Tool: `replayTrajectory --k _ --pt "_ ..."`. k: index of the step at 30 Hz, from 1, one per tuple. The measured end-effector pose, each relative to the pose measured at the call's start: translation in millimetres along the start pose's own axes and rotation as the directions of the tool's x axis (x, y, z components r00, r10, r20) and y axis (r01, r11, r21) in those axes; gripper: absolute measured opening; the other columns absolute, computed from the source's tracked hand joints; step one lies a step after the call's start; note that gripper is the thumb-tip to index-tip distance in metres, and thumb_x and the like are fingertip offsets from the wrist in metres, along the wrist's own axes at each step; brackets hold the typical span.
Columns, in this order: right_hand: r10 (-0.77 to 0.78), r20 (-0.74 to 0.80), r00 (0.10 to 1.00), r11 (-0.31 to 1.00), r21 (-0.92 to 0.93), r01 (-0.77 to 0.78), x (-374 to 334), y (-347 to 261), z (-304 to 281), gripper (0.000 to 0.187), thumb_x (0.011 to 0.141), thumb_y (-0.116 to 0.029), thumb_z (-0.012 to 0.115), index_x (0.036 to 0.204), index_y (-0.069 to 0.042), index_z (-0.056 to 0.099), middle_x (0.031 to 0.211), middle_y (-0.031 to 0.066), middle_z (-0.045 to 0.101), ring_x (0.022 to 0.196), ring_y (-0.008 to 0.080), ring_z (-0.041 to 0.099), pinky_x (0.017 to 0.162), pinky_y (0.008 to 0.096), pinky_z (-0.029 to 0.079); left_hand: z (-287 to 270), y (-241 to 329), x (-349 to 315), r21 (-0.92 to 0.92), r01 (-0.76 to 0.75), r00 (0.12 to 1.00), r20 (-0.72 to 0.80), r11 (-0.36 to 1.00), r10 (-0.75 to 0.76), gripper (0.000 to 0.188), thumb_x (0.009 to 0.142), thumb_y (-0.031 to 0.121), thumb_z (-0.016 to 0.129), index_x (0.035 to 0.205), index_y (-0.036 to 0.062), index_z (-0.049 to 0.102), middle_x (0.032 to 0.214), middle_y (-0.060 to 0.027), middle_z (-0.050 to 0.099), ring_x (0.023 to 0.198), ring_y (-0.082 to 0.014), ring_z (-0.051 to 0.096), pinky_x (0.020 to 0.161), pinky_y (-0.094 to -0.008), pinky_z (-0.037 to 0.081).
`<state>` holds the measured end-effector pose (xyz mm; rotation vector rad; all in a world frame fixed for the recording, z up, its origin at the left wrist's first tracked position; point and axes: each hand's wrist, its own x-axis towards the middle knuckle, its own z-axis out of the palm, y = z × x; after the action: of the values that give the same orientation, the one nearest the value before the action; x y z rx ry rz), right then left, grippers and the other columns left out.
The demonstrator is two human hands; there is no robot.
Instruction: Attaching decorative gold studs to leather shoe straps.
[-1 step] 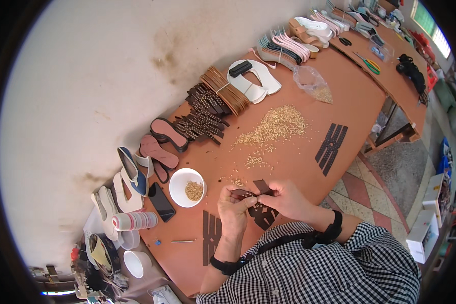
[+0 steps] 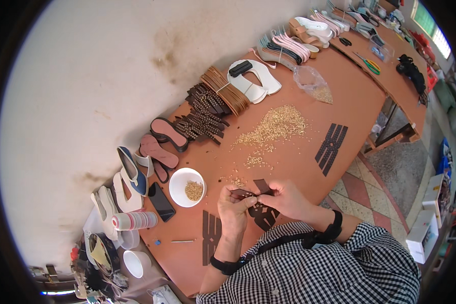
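Observation:
Close to my body, my left hand (image 2: pixel 232 209) and my right hand (image 2: pixel 287 200) meet with thumbs and fingertips pinched on a dark brown sandal upper (image 2: pixel 264 219) with slit straps. One of its straps pokes up between the hands, and small shiny studs show along it near my left fingers. Whether a loose stud is between the fingertips is too small to tell. Left of my left hand stands a white bowl (image 2: pixel 173 188) with gold studs inside. Flat slit uppers lie beside my left wrist (image 2: pixel 207 238) and farther off to the right (image 2: pixel 332 149).
A heap of gold studs (image 2: pixel 283 121) spreads over the brown table (image 2: pixel 354 96), below a clear bag (image 2: pixel 311 83). Studded straps (image 2: pixel 202 124), a bundle of tan strips (image 2: pixel 225 91) and sandals (image 2: pixel 159 151) line the wall. A phone (image 2: pixel 161 202) and a thin metal rod (image 2: pixel 183 241) lie at left.

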<state>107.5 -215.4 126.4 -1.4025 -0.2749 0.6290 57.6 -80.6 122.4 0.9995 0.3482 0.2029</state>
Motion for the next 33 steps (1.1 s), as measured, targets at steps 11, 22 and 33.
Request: replayTrajectory --k 11,22,33 --pt "-0.05 0.039 0.998 0.96 -0.275 0.058 -5.2 -12.3 1.4 0.015 0.076 -0.011 0.057 0.08 0.004 0.057 0.063 0.0099 0.058 0.057 0.0113 0.056 0.049 0.0254 0.042 -5.4 -2.4 -0.2 -0.155 0.036 0.997 0.071 0.987 -0.025 0.033 0.062 -0.017 0.059 0.082 0.0032 0.043 0.077 -0.0147 0.058 0.073 -0.0234 0.06 0.066 -0.0296 0.052" --pt "-0.043 0.084 0.996 0.912 -0.404 0.074 -3.5 -23.2 1.9 0.017 0.073 -0.012 0.058 0.081 0.002 0.058 0.067 0.0168 0.058 0.059 0.022 0.058 0.052 0.0299 0.044 -16.0 -10.7 -0.6 -0.187 0.008 0.997 0.08 0.982 0.007 0.032 0.06 -0.019 0.06 0.08 0.001 0.044 0.078 -0.0155 0.058 0.07 -0.0221 0.061 0.065 -0.0302 0.054" --pt "0.203 0.116 0.972 0.978 0.022 -0.207 0.8 -3.2 3.5 0.011 0.076 -0.008 0.056 0.082 0.002 0.058 0.064 0.0037 0.057 0.061 0.0075 0.053 0.051 0.0233 0.042 -18.1 -2.5 1.7 -0.224 0.16 0.985 0.1 0.961 -0.14 0.031 0.056 -0.016 0.065 0.078 0.001 0.049 0.072 -0.0114 0.059 0.067 -0.0186 0.06 0.063 -0.0279 0.052"
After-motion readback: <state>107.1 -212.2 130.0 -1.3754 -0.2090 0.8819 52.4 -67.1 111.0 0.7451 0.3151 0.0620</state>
